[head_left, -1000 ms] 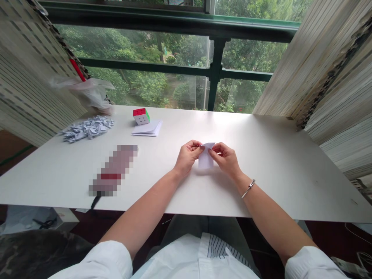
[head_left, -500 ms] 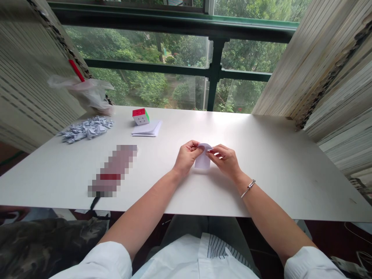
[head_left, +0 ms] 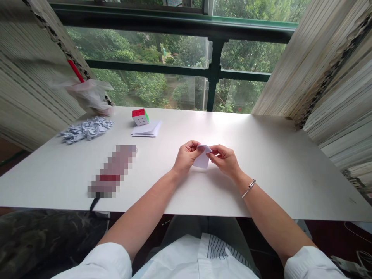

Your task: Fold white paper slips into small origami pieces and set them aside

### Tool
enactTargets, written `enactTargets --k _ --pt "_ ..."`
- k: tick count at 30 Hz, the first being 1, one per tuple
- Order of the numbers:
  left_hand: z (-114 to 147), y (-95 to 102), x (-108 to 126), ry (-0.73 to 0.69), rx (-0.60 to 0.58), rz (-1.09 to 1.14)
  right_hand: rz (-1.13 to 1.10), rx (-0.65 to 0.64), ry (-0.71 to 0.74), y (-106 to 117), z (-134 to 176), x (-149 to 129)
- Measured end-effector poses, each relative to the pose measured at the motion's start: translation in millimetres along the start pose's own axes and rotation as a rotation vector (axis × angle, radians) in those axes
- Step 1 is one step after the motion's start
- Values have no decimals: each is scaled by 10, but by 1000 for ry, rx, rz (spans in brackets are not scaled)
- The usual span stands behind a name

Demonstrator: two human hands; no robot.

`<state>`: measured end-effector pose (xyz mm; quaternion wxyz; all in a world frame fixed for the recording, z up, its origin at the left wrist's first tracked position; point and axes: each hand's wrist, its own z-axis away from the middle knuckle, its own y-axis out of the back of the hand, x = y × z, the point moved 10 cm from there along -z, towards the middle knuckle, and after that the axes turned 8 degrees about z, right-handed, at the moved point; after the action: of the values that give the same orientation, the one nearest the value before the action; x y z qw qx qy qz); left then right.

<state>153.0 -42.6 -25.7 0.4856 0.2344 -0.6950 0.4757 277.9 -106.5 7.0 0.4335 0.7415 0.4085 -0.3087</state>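
Observation:
A small sheet of white paper [head_left: 201, 161] is held just above the white table, its top edge curled over between my two hands. My left hand [head_left: 186, 157] pinches it at the upper left, with the thumb across its face. At the upper right corner, my right hand [head_left: 225, 159] grips the paper between thumb and fingers. The fingertips behind the sheet are partly hidden. A metal bracelet [head_left: 249, 188] circles my right wrist.
On the table [head_left: 276, 166] a Rubik's cube [head_left: 140, 117] rests on folded white sheets [head_left: 146, 130]. Left of them lies a heap of folded paper pieces [head_left: 86, 130], with a plastic bag [head_left: 94, 97] behind. A blurred-out object [head_left: 112, 170] lies nearer me. Windows and curtains border the table.
The paper has tilted slightly, its lower edge shifting left, and its top right corner now folds over more under my right fingers. Both hands keep nearly the same place.

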Motion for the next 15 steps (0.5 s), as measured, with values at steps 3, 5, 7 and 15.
enactTargets --k 3,5,7,15 --pt "5 -36 23 -8 -27 -10 -51 4 -24 -11 2 22" --pt "6 -39 33 -10 -32 -20 -81 0 -43 -15 -1 39" --pt "7 -35 37 -13 -32 -38 -125 -21 -79 -30 -3 66" --pt "11 -49 44 -30 -34 -74 -267 -82 -238 -89 -1 141"
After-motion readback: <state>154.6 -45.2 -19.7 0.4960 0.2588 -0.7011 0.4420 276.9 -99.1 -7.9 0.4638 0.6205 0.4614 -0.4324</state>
